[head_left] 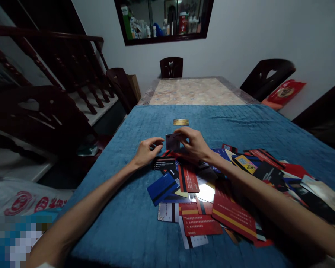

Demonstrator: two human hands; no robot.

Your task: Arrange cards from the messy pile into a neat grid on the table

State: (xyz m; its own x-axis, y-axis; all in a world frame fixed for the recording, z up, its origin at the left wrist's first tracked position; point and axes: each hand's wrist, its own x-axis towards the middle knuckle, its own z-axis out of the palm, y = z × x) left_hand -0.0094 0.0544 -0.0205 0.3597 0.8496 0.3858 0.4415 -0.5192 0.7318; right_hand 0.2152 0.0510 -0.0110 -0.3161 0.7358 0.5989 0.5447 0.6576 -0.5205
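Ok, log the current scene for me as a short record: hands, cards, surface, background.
Left hand: left hand empty, fingers curved, beside the gray card
Right hand: right hand gripping the gray card at its right side
Single card: gold card, flat beyond the hands
Pile: loose, overlapping cards, mostly red, blue and black, partly behind the right forearm
Surface: blue cloth over the near part of the table
Background: dark wooden chair at the far end

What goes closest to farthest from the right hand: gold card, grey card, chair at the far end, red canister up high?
1. Grey card: held in the right hand.
2. Gold card: ahead, on the blue cloth.
3. Chair: at the table's far end.
4. Red canister: high, behind the chair.
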